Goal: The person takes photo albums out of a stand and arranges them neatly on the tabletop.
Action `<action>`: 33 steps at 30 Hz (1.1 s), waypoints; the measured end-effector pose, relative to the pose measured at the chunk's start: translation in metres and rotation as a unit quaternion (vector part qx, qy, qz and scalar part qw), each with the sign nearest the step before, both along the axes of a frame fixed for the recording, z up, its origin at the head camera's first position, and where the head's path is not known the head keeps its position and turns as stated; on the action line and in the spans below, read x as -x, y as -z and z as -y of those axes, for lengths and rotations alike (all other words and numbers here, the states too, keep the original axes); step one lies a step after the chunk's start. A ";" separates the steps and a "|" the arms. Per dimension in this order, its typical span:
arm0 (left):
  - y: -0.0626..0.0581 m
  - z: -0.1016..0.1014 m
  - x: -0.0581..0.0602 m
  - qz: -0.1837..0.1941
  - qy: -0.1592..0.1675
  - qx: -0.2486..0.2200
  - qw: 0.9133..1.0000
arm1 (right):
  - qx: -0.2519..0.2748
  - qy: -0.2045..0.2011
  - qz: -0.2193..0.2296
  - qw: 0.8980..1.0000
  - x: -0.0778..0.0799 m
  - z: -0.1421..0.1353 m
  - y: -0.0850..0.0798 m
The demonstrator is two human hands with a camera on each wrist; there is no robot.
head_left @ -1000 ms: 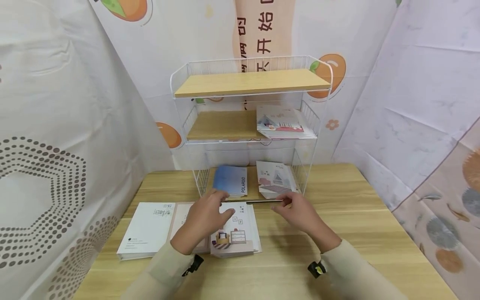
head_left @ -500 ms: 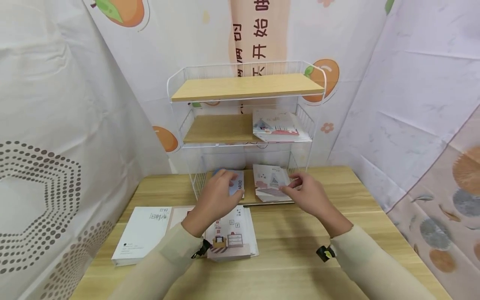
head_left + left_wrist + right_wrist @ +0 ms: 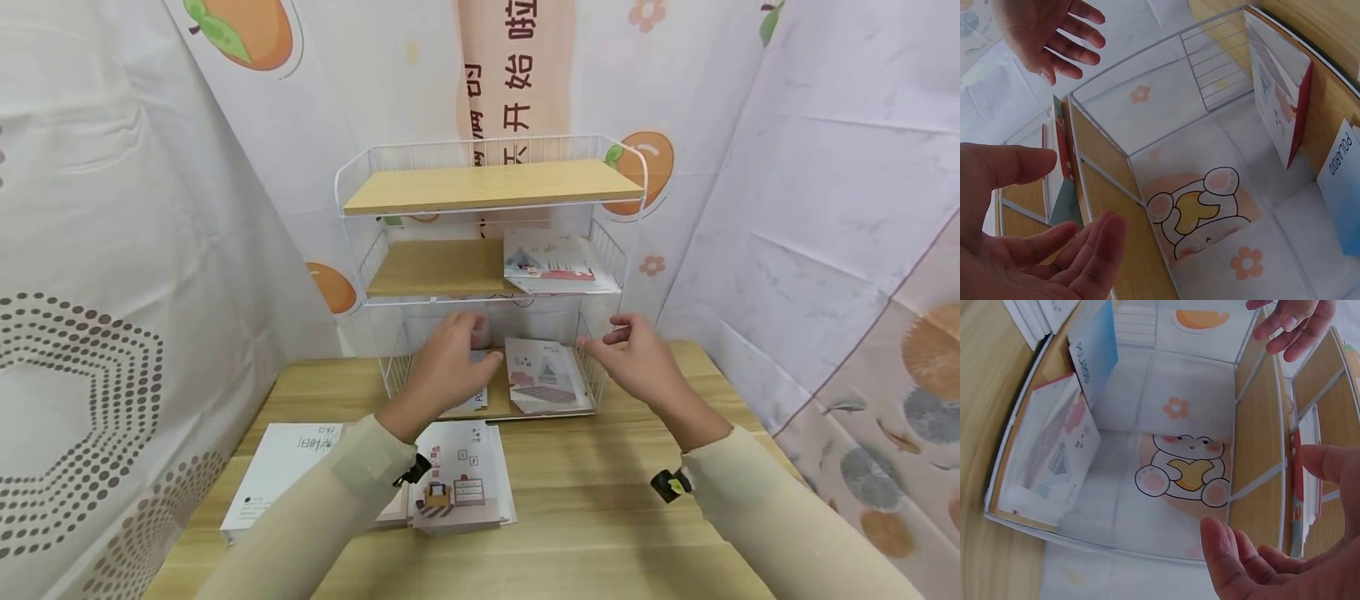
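Observation:
My left hand (image 3: 450, 367) hovers in front of the rack's lower opening, fingers loosely bent and holding nothing. It overlaps the blue POLAROID book (image 3: 1094, 353) in the head view. My right hand (image 3: 641, 362) is raised at the rack's right side, thumb and fingers apart with nothing between them. Between the hands, a white book with a tent drawing (image 3: 546, 375) lies on the bottom board, right of the POLAROID book. The white wire rack (image 3: 495, 185) has three wooden boards. On its middle board (image 3: 442, 267), more books (image 3: 551, 258) lie stacked at the right.
On the wooden table (image 3: 570, 517), a thick white book (image 3: 281, 467) lies at the left. Beside it, in front of the rack, is a stack topped by a book with a dresser drawing (image 3: 459, 475). My left sleeve partly covers a pinkish book between them. Printed cloth (image 3: 810, 250) surrounds the table.
Both hands have risen from the bottom board's front edge towards the middle board, the right one also shifting right. The books on the rack and table look unmoved; the head view has shifted slightly.

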State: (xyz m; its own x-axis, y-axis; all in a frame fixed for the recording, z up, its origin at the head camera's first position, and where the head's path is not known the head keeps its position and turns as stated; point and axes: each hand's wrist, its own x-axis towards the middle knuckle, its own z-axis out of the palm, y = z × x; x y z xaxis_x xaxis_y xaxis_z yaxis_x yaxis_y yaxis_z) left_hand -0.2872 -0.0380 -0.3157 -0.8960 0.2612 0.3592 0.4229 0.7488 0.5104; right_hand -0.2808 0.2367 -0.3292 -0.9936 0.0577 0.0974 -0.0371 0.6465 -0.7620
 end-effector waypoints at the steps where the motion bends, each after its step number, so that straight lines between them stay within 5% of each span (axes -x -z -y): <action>1: -0.002 -0.001 0.001 0.001 0.000 -0.002 1.000 | 0.008 0.001 -0.002 1.000 0.001 0.000 -0.003; 10: -0.020 -0.012 0.020 0.019 0.000 -0.029 0.999 | 0.063 0.021 -0.002 0.998 0.011 -0.003 -0.020; 23: -0.033 -0.018 0.043 0.023 0.003 -0.051 0.998 | 0.007 0.045 -0.007 0.999 0.017 -0.004 -0.047; 33: -0.042 -0.032 0.053 0.064 0.017 -0.107 0.992 | -0.003 0.056 -0.034 0.998 0.032 -0.004 -0.054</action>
State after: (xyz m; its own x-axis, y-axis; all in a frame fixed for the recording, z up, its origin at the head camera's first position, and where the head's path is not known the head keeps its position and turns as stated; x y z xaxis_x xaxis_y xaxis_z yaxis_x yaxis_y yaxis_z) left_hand -0.3406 -0.0063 -0.2741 -0.9301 0.2212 0.2933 0.3668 0.6036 0.7079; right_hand -0.3125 0.2403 -0.2751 -0.9717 0.1682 0.1659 -0.0161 0.6535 -0.7568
